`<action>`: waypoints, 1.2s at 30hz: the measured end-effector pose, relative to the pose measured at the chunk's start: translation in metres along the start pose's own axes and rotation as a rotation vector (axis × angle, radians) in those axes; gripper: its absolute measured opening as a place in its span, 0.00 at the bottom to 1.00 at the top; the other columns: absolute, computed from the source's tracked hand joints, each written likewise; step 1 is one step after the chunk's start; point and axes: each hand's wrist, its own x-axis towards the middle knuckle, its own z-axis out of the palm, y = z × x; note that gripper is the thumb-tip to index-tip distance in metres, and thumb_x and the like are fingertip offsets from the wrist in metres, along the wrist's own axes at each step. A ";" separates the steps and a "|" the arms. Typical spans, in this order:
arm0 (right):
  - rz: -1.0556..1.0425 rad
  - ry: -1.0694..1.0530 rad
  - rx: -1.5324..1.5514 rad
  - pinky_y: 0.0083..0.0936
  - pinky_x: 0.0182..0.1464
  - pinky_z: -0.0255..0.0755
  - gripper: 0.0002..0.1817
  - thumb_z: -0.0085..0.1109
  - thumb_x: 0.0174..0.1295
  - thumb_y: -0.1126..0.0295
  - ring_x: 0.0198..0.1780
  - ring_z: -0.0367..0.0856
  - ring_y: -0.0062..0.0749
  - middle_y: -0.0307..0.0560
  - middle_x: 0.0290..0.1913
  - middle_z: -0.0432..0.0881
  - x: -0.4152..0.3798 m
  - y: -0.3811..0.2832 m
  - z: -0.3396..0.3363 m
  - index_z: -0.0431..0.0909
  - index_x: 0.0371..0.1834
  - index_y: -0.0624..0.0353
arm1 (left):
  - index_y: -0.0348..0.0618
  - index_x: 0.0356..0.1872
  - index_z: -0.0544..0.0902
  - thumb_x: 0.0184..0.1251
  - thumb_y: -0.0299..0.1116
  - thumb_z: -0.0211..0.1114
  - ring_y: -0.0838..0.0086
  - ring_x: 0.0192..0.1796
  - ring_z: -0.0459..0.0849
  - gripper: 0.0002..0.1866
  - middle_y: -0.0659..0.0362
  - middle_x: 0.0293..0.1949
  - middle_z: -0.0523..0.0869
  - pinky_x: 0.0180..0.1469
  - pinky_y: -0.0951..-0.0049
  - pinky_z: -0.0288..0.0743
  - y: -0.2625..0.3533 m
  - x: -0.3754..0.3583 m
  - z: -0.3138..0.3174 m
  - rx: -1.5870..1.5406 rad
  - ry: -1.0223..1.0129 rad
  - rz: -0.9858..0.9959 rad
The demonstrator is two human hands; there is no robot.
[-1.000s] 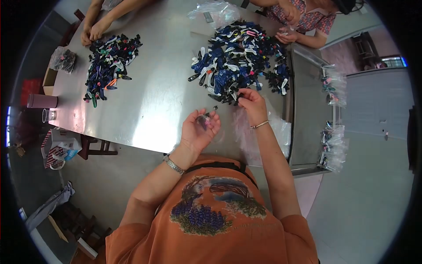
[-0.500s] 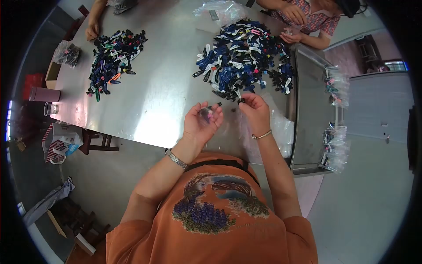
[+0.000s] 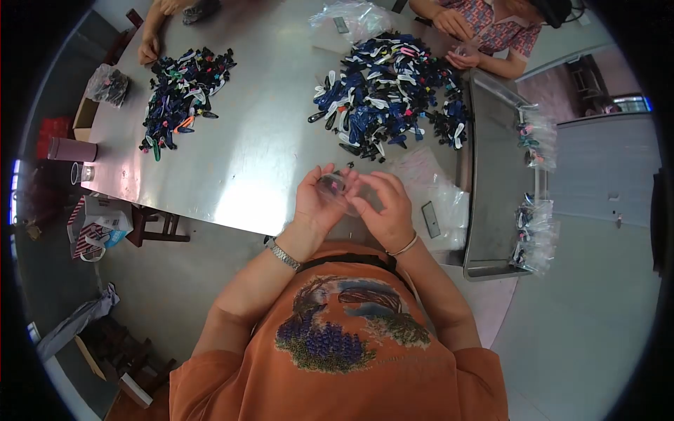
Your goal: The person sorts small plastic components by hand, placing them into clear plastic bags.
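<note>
My left hand [image 3: 317, 203] is cupped around a small clear plastic bag [image 3: 330, 186], with a few small dark and pink pieces showing inside. From the right, my right hand [image 3: 387, 210] meets it, thumb and fingertips closed at the bag's edge. Whether a clip is also between those fingers is hidden. Just beyond my hands lies a large pile of hair clips [image 3: 379, 102] in navy, black and white. A small black clip [image 3: 350, 164] sits apart, in front of the pile.
Clear bags [image 3: 449, 203] lie on the metal table [image 3: 274, 140] at my right, a dark flat rectangle [image 3: 430, 219] on them. Filled bags hang along the metal tray [image 3: 484, 263]. A second clip pile [image 3: 179, 95] is at left. Two other people's hands [image 3: 456, 24] [image 3: 147, 50] are across the table.
My right hand has moved left and nearer me, from the pile's front edge to the bag. The black-and-white clip it held no longer shows. The dark rectangle on the bags is now uncovered.
</note>
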 end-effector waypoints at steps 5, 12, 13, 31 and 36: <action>0.536 -0.110 0.272 0.21 0.36 0.75 0.15 0.60 0.54 0.78 0.34 0.80 0.26 0.46 0.35 0.81 -0.022 0.010 0.002 0.77 0.47 0.62 | 0.42 0.46 0.74 0.71 0.39 0.49 0.53 0.54 0.75 0.13 0.47 0.49 0.79 0.58 0.52 0.69 -0.003 -0.006 0.001 0.032 -0.060 -0.037; 0.340 0.010 0.073 0.22 0.36 0.74 0.10 0.59 0.57 0.77 0.32 0.80 0.28 0.45 0.34 0.82 -0.032 0.026 -0.016 0.77 0.43 0.62 | 0.42 0.58 0.69 0.67 0.25 0.51 0.58 0.51 0.80 0.18 0.49 0.49 0.79 0.54 0.59 0.76 -0.005 -0.010 -0.006 0.355 -0.154 -0.037; 0.470 0.078 0.291 0.19 0.37 0.74 0.16 0.58 0.58 0.77 0.33 0.79 0.25 0.42 0.36 0.80 -0.038 0.034 -0.012 0.73 0.50 0.63 | 0.42 0.60 0.68 0.66 0.22 0.51 0.59 0.50 0.80 0.20 0.50 0.49 0.79 0.54 0.60 0.77 -0.007 -0.010 -0.005 0.324 -0.175 -0.011; 0.645 0.555 -0.132 0.23 0.42 0.74 0.29 0.58 0.56 0.77 0.36 0.80 0.26 0.43 0.34 0.81 -0.073 0.084 -0.201 0.65 0.64 0.58 | 0.45 0.65 0.64 0.71 0.31 0.52 0.62 0.58 0.77 0.22 0.53 0.57 0.76 0.57 0.64 0.75 -0.018 -0.023 0.010 0.672 -0.131 0.176; 0.816 0.358 -0.394 0.29 0.41 0.76 0.29 0.58 0.54 0.76 0.37 0.82 0.33 0.45 0.34 0.83 -0.145 0.162 -0.317 0.66 0.63 0.56 | 0.46 0.63 0.65 0.70 0.32 0.52 0.64 0.53 0.79 0.21 0.55 0.56 0.77 0.53 0.66 0.78 -0.012 -0.017 -0.002 0.738 -0.062 0.205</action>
